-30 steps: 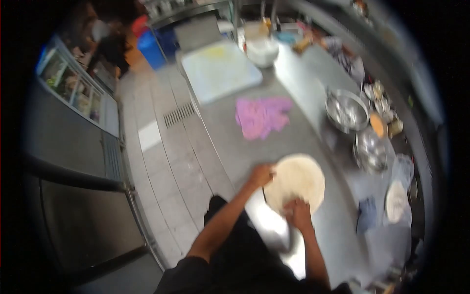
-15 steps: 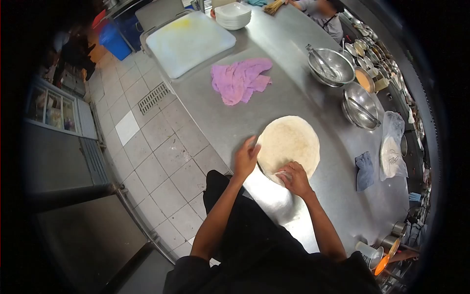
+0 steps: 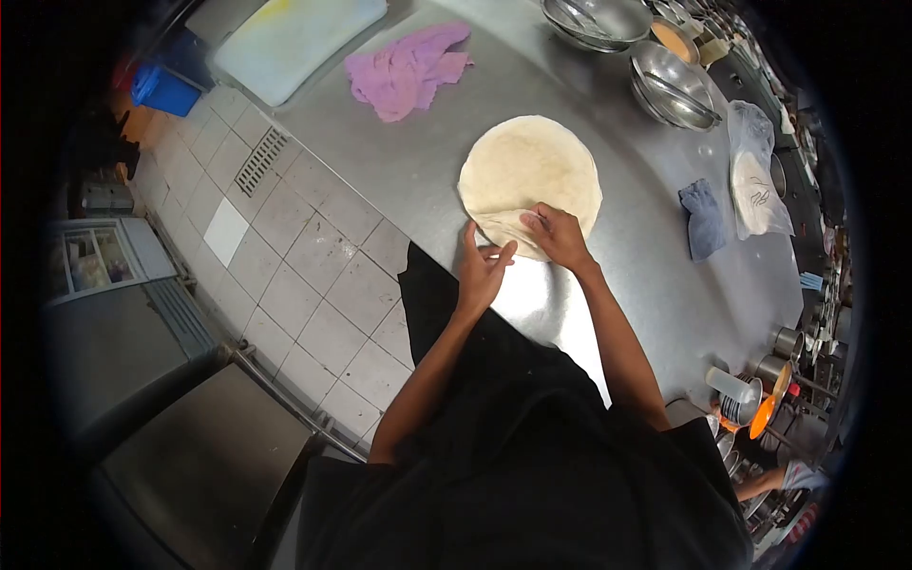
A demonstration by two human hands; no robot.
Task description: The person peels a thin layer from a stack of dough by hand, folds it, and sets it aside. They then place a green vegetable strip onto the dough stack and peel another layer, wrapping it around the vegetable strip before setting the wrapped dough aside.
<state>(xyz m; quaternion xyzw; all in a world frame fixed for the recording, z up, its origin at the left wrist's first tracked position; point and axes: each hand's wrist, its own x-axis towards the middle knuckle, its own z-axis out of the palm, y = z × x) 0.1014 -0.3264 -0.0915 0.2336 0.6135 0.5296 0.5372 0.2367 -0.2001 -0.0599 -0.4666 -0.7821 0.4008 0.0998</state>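
Note:
A round, flat, pale sheet like dough or flatbread [image 3: 532, 166] lies near the front edge of the steel table [image 3: 646, 285]. Its near edge is lifted and folded a little over its top. My right hand [image 3: 560, 236] pinches that folded edge between thumb and fingers. At the sheet's lower left edge is my left hand [image 3: 484, 275], its fingers apart and its fingertips near or against the edge; it grips nothing that I can make out.
A pink cloth [image 3: 408, 71] and a white board [image 3: 294, 43] lie beyond the sheet. Metal bowls [image 3: 673, 85], a blue-grey cloth [image 3: 703, 218] and a plastic bag [image 3: 757, 180] are to the right. Another person's arm [image 3: 760, 483] shows at lower right.
The view has shifted, so the table's things sit higher in it. The sheet's near edge is now folded over further. My left hand has moved from the sheet's left side to its near edge.

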